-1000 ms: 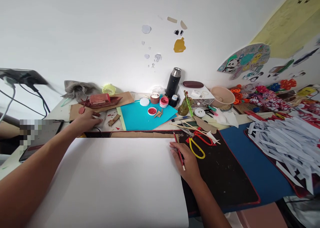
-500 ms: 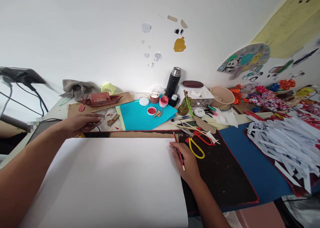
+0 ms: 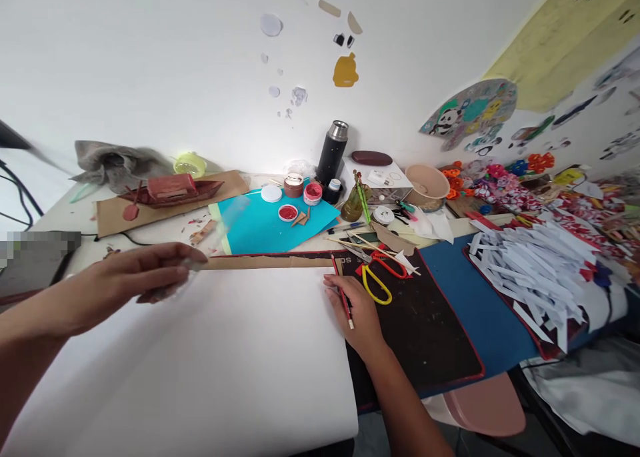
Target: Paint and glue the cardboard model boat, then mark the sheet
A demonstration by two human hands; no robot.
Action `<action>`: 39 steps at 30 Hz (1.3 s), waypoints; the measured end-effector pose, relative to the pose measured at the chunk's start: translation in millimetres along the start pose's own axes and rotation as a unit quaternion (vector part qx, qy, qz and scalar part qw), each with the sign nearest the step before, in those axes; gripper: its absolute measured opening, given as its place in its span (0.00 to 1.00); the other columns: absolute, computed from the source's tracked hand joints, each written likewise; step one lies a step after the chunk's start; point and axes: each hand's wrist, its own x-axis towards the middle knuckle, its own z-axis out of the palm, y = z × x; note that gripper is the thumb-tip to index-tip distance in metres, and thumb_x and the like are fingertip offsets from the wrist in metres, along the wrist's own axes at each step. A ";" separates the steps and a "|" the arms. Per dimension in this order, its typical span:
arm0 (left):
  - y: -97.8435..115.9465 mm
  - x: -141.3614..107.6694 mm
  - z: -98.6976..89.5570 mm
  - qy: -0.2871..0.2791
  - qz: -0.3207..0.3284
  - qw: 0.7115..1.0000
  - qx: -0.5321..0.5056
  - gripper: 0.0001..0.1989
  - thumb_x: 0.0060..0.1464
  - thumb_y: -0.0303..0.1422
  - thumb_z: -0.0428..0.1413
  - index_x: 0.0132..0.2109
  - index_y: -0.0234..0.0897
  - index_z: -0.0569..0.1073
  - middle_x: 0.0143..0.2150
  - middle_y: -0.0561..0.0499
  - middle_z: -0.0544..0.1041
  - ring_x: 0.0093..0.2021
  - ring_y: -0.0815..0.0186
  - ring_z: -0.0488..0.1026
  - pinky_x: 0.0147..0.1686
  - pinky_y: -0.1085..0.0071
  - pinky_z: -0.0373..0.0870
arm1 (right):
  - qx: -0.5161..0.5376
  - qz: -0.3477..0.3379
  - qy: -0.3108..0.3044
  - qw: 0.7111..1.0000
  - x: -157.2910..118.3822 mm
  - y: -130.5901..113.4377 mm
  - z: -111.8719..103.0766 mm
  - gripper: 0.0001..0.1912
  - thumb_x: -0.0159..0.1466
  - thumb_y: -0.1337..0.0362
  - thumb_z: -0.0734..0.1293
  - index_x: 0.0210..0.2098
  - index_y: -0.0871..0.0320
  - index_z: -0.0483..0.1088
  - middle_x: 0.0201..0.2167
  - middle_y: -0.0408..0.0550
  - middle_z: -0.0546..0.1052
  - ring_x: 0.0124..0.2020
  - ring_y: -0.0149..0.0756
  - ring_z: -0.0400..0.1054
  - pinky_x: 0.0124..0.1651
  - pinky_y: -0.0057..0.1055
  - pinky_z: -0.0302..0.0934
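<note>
My left hand (image 3: 135, 277) is raised over the left part of a large white paper sheet (image 3: 240, 350), its fingers pinched on a clear plastic strip (image 3: 233, 213) that looks like a ruler. The strip is smeared by motion and reaches up over the blue sheet (image 3: 270, 233). At the paper's right edge rests my right hand (image 3: 357, 313), closed around a red and black pencil (image 3: 345, 302) with a pale end. Just right of that hand lie scissors (image 3: 376, 285) with yellow and red handles, on a dark mat (image 3: 420, 337).
A red model boat (image 3: 173, 189) sits on cardboard at the back left. Paint jars (image 3: 313, 192) stand on the blue sheet, with a black flask (image 3: 333, 151) behind. White paper strips (image 3: 530, 270) are heaped at the right, near a beige bowl (image 3: 427, 182).
My left hand has come back toward me from the table's far left, lifting the clear strip over the paper. My right hand still holds the pencil. The view has shifted to the right.
</note>
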 end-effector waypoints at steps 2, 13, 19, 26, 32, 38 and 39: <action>15.1 -3.2 20.7 -0.106 0.046 0.993 -0.004 0.30 0.55 0.65 0.57 0.49 0.50 0.84 0.33 0.51 0.78 0.33 0.57 0.74 0.33 0.62 0.75 | 0.005 0.006 0.002 1.000 0.2 -0.1 -0.2 0.13 0.78 0.63 0.67 0.57 0.49 0.80 0.50 0.52 0.88 0.52 0.48 0.83 0.56 0.45 0.77; 23.3 37.9 135.7 0.021 0.382 0.847 0.370 0.20 0.71 0.29 0.48 0.53 0.43 0.84 0.47 0.42 0.84 0.45 0.55 0.82 0.42 0.63 0.78 | 0.151 0.151 0.200 0.956 -5.3 4.9 2.5 0.16 0.77 0.50 0.69 0.48 0.54 0.83 0.39 0.53 0.89 0.42 0.47 0.86 0.49 0.44 0.80; 4.2 40.8 150.7 0.018 0.419 0.787 0.452 0.28 0.68 0.20 0.50 0.69 0.43 0.78 0.51 0.40 0.83 0.52 0.52 0.81 0.49 0.60 0.78 | 0.155 0.185 0.276 0.930 -4.4 8.0 0.8 0.18 0.76 0.48 0.69 0.48 0.55 0.82 0.39 0.53 0.88 0.41 0.46 0.84 0.43 0.40 0.78; 7.1 36.0 159.4 0.036 0.416 0.807 0.417 0.29 0.69 0.22 0.49 0.70 0.46 0.78 0.58 0.39 0.83 0.56 0.49 0.81 0.58 0.54 0.78 | 0.129 0.183 0.246 0.943 -5.1 6.3 0.7 0.17 0.77 0.49 0.69 0.50 0.54 0.83 0.42 0.53 0.88 0.46 0.48 0.84 0.54 0.45 0.77; 18.4 23.4 184.4 0.081 0.475 0.783 0.392 0.20 0.75 0.28 0.50 0.63 0.40 0.82 0.57 0.39 0.86 0.57 0.49 0.81 0.56 0.55 0.77 | 0.121 0.175 0.231 0.949 -4.2 1.2 -2.0 0.15 0.78 0.52 0.68 0.49 0.54 0.83 0.41 0.53 0.89 0.45 0.47 0.84 0.54 0.44 0.78; 27.7 20.3 199.8 0.120 0.472 0.769 0.415 0.20 0.77 0.35 0.50 0.64 0.33 0.82 0.58 0.38 0.86 0.55 0.47 0.81 0.53 0.53 0.77 | 0.110 0.115 0.206 0.966 -3.5 -3.0 -2.0 0.12 0.79 0.55 0.68 0.48 0.52 0.83 0.43 0.51 0.89 0.47 0.46 0.84 0.56 0.42 0.77; 29.8 19.7 200.9 0.124 0.472 0.765 0.420 0.21 0.77 0.35 0.50 0.65 0.31 0.81 0.59 0.37 0.85 0.55 0.46 0.81 0.51 0.53 0.78 | 0.109 0.104 0.200 0.968 -3.0 -3.4 -2.1 0.12 0.79 0.56 0.68 0.48 0.52 0.83 0.44 0.50 0.89 0.47 0.45 0.84 0.56 0.42 0.76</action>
